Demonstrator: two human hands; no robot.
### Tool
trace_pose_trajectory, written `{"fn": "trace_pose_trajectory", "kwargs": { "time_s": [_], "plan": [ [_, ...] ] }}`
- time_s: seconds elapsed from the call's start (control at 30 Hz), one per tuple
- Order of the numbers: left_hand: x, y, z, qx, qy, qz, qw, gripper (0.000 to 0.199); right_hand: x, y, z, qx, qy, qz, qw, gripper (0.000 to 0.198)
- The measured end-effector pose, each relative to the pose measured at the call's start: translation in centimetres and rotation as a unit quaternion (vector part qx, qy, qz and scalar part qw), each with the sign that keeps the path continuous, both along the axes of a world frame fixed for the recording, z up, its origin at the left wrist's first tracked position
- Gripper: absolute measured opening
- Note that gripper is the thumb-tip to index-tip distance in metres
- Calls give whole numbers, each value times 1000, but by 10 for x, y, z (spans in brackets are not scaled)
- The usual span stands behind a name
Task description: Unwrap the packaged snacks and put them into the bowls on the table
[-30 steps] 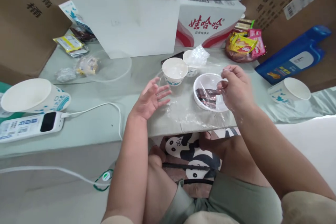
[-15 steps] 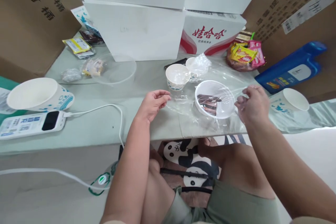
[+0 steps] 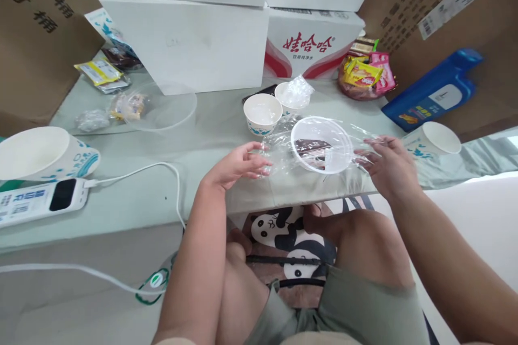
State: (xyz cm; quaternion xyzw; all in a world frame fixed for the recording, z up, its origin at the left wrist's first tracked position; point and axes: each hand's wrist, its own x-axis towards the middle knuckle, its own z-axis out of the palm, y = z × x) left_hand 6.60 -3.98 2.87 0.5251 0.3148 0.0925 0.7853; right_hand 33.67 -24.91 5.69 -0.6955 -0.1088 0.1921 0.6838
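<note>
A white plastic bowl (image 3: 345,155) stands near the table's front edge, with dark brown wrapped packets (image 3: 311,147) inside. Clear plastic wrap (image 3: 279,150) stretches over the bowl's mouth and out to both sides. On its left side, my left hand (image 3: 243,163) holds the wrap's edge between thumb and fingers. To the right of the bowl, my right hand (image 3: 390,164) has the other edge at its bent fingertips, with wrap lying over some of the fingers. Behind the bowl are two paper cups, one holding clear plastic (image 3: 263,110), the other crumpled plastic (image 3: 299,91).
A blue bottle (image 3: 433,89) and a paper cup (image 3: 439,139) are at right, beyond my right hand. Snacks fill a bowl (image 3: 366,75) at the back. On the left are a clear bowl (image 3: 174,113), a large paper bowl (image 3: 76,157), a power bank (image 3: 44,202) and its white cable (image 3: 177,178).
My hands have spread their fingers a little along the wrap, which now lies lower and closer across the bowl. The whole view has shifted slightly.
</note>
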Motion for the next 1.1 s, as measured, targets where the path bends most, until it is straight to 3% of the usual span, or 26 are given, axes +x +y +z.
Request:
{"fn": "trace_pose_trajectory", "kwargs": {
  "time_s": [0.07,0.13,0.17,0.23,0.3,0.37,0.47,0.6,0.7,0.8,0.9,0.93,1.03,1.1],
  "plan": [
    [5,-5,2,25,29,6,999,38,1,-10,-1,-12,-106,-51,993,35],
    [10,-9,4,39,44,29,998,30,-4,-20,2,-11,-269,-73,960,39],
    [12,-10,5,41,43,36,998,30,-9,-23,4,-17,-350,-35,936,45],
    [15,-10,5,45,37,33,998,30,-20,-19,9,-55,-473,121,871,66],
    [16,-10,6,51,38,32,997,31,-28,-3,11,-109,-525,251,806,86],
    [16,-10,6,59,43,36,997,29,-29,19,8,-147,-544,292,773,90],
    [14,-9,6,61,37,45,996,25,-24,42,1,-174,-542,318,758,71],
    [10,-5,5,41,17,108,993,20,-22,35,-5,-127,-554,372,733,10],
    [10,-1,5,32,11,148,988,20,-23,25,-2,-91,-574,286,762,7],
    [11,-2,6,33,16,126,991,20,-22,39,5,-80,-583,217,779,37],
    [13,-4,6,46,17,95,994,22,-21,74,11,-108,-576,297,754,77],
    [13,-5,6,49,18,92,994,22,-21,85,11,-133,-564,332,744,83],
    [12,-6,7,39,20,126,991,19,-25,95,8,-189,-551,375,721,61],
    [11,-4,8,27,22,175,984,17,-29,80,4,-162,-571,357,721,31]
  ]
}}
